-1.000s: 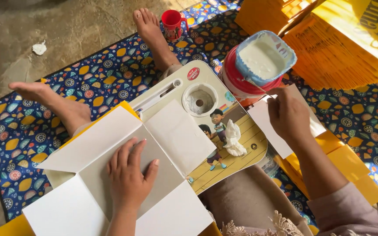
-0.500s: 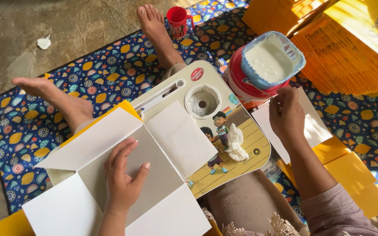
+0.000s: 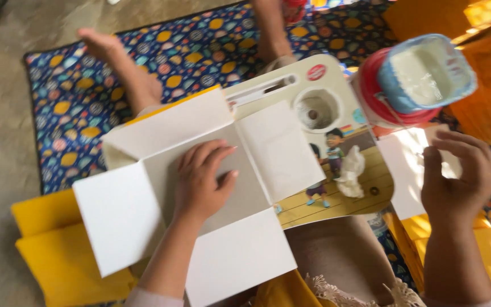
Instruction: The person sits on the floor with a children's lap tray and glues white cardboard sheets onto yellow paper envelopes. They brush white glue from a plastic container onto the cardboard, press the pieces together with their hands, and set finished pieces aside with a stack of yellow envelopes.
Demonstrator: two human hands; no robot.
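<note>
1. Here the left hand (image 3: 200,179) lies flat on the middle panel of an unfolded white card blank (image 3: 200,216); its fingers are spread open and press down, they grip nothing.
2. The blank rests over the left edge of a small lap table (image 3: 336,165) with a cartoon picture, and its four flaps stand out to the sides.
3. The right hand (image 3: 458,176) is at the right edge of the table, over a white sheet (image 3: 404,170). Its fingers are curled and loosely open; the picture is blurred, so I cannot tell if they pinch the sheet or only touch it.
4. A tub of white paste (image 3: 427,71) sits tilted on a red can (image 3: 379,108) at the far right corner of the table. A crumpled white scrap (image 3: 350,170) lies on the table picture, between the blank and the sheet.
5. Yellow sheets (image 3: 58,244) are piled beside the near left side, on a patterned mat (image 3: 69,96).
6. In my judgement the step in hand is holding the blank flat while the other hand deals with the sheet.
7. The next move probably calls for a firm hold by the left hand, so the blank does not slide, and a clean pinch on the edge of the sheet, kept away from the tilted tub.
</note>
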